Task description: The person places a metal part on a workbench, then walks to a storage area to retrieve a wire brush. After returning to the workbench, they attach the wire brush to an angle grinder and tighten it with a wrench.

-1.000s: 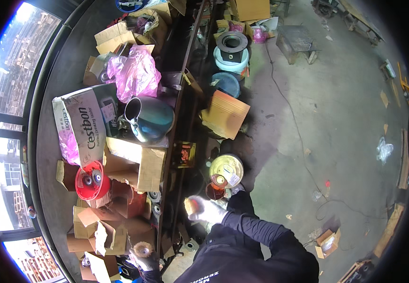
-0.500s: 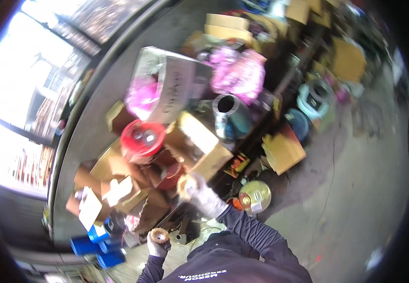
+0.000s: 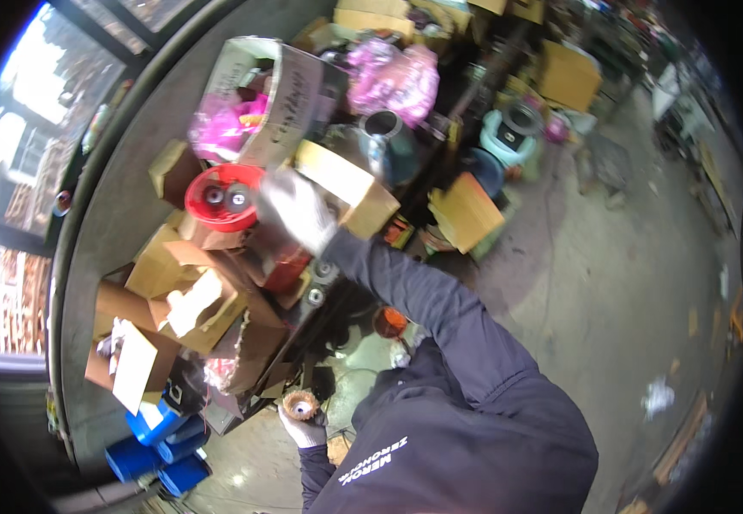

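My left hand [image 3: 305, 428], in a pale work glove, is closed round a wire cup brush [image 3: 300, 406] with a ring of brownish bristles and a metal centre. It is low, beside the bench's front edge. My gloved right hand [image 3: 299, 210] reaches across the bench, between a red bowl [image 3: 199, 219] and an open cardboard box [image 3: 373, 212]. Motion smears its fingers, so I cannot tell what they hold. Inside the bowl are dark round parts [image 3: 236, 200] with metal centres. Two small round metal parts [image 3: 315, 296] lie near the bench edge below my right hand.
Torn open cardboard boxes [image 3: 185, 301] crowd the near left of the bench. Behind the bowl are a white carton [image 3: 283, 107] and pink plastic bags [image 3: 397, 81]. A dark cylinder [image 3: 399, 152] stands farther right. Blue containers [image 3: 133, 458] sit at lower left; a cardboard box [image 3: 467, 214] is beside the bench.
My right hand has moved farther over the bench, to the red bowl's side; the wire brush earlier visible in it cannot be made out now. My left hand still holds its brush, and the view has shifted.
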The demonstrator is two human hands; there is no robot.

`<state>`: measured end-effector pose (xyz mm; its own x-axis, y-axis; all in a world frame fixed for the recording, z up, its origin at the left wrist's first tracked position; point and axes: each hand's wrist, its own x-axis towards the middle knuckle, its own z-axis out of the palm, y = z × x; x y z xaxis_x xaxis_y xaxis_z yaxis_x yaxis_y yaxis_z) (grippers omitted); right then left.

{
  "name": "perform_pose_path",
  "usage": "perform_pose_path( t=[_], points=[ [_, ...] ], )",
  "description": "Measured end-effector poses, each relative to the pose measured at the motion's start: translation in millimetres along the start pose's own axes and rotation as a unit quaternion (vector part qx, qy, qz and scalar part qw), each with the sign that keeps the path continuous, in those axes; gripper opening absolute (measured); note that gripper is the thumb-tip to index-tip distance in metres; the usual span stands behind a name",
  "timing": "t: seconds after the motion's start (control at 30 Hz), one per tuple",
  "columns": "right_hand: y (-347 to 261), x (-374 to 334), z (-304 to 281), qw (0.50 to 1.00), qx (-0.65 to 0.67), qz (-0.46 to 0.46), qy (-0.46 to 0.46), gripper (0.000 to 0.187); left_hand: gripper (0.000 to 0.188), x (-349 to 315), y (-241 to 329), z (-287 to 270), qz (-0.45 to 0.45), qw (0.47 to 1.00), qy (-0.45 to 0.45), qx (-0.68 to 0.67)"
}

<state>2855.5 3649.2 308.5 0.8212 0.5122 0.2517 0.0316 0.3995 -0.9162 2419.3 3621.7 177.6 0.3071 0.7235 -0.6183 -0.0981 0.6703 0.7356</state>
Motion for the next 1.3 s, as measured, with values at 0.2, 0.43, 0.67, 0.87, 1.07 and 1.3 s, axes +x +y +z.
perform_pose_path(
  t=[0.2,0.43,0.67,0.87,1.07,1.3],
  points=[
    [22.6,-270.1,-77.7,0.934,0.041,0.346,0.085,0.023,0.053,27.1,-7.0,45.9,-0.153,0.967,-0.190,0.077],
    [-32.2,-440.7,-174.4,0.922,-0.033,0.312,0.227,0.076,0.062,-3.8,-60.1,157.3,-0.323,0.805,-0.473,0.154],
    [-137.8,-534.3,-226.3,0.881,-0.346,0.144,0.290,0.103,0.059,-149.5,-193.3,244.5,-0.379,0.682,-0.572,0.252],
    [-194.2,-639.7,-300.0,0.849,-0.266,0.092,0.446,0.107,0.050,-304.5,-307.7,251.9,-0.469,0.636,-0.537,0.295],
    [-263.2,-739.0,-351.1,0.740,-0.323,0.045,0.589,0.095,0.060,-442.4,-384.3,263.2,-0.528,0.468,-0.582,0.404],
    [-293.0,-807.3,-392.9,0.551,-0.382,-0.020,0.742,0.127,0.065,-542.9,-491.0,286.5,-0.765,0.251,-0.501,0.316]
  ],
)
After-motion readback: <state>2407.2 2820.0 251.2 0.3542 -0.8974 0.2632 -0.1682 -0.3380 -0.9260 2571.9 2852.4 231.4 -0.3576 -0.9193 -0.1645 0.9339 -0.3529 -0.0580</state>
